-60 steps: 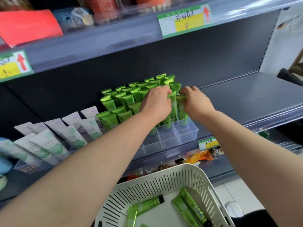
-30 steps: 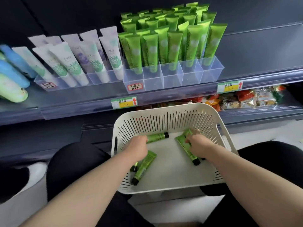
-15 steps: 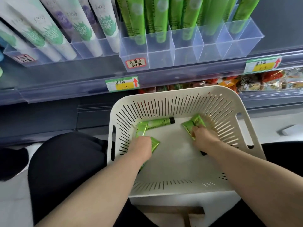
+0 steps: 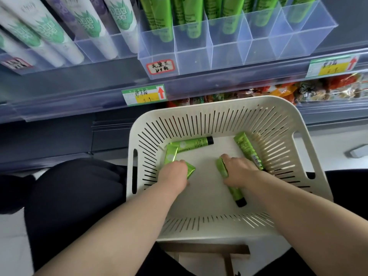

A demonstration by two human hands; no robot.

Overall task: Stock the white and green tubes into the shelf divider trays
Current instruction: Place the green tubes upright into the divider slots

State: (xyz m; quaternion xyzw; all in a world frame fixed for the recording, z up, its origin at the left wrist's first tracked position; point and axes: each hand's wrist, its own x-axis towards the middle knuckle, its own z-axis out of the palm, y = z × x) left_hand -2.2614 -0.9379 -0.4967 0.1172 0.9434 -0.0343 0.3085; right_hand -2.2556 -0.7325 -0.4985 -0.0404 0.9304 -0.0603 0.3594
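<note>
Green tubes are what I am gathering from the white slotted basket [image 4: 298, 124] on my lap, and only a handful are left in it. My left hand [image 4: 175, 174] is curled down over one green tube [image 4: 190, 170] near the basket's left wall, and my right hand [image 4: 238, 171] is closed over another black-capped tube [image 4: 235, 193] that sticks out beneath my palm; I cannot tell whether either is lifted off the basket floor yet. Past my fingers, three more lie loose: one tube along the far wall [image 4: 194, 145], a short one beside it [image 4: 170, 155], and one leaning on the right wall [image 4: 248, 151]. Farther up on the shelf, the clear divider tray [image 4: 225, 56] already holds upright green tubes [image 4: 159, 18] in its back cells, with the front cells bare. To its left, the white tubes [image 4: 83, 26] stand in their own tray. I judge the job nearly finished, with these five left.
</note>
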